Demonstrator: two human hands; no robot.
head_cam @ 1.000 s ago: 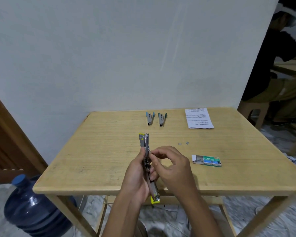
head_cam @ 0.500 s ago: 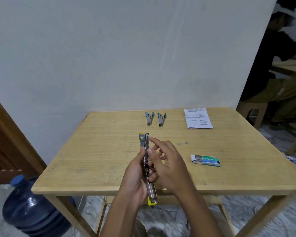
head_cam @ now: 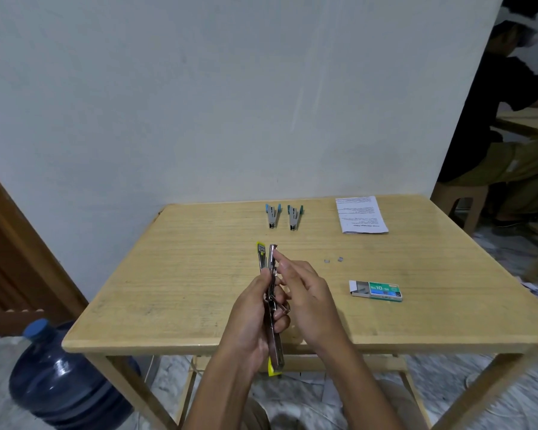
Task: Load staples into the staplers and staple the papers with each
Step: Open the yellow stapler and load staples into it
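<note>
Lengthwise, yellow stapler (head_cam: 275,352) in left hand (head_cam: 249,318) grip, right hand (head_cam: 308,293) touching tip

Left hand (head_cam: 249,318): I see it gripping the yellow stapler (head_cam: 275,349), swung open, over the table's (head_cam: 168,290) near edge.
Right hand (head_cam: 308,299): fingers stretched, index tip on the stapler's upper metal arm.
Blue staplers (head_cam: 272,216) (head_cam: 293,218): side by side, far edge.
Papers (head_cam: 361,214): flat, far right.
Box (head_cam: 376,291): right of the hands, tray partly out.
Loose staples (head_cam: 333,260): I spot two bits between papers and box.
Jug (head_cam: 59,383): floor, left.
</note>
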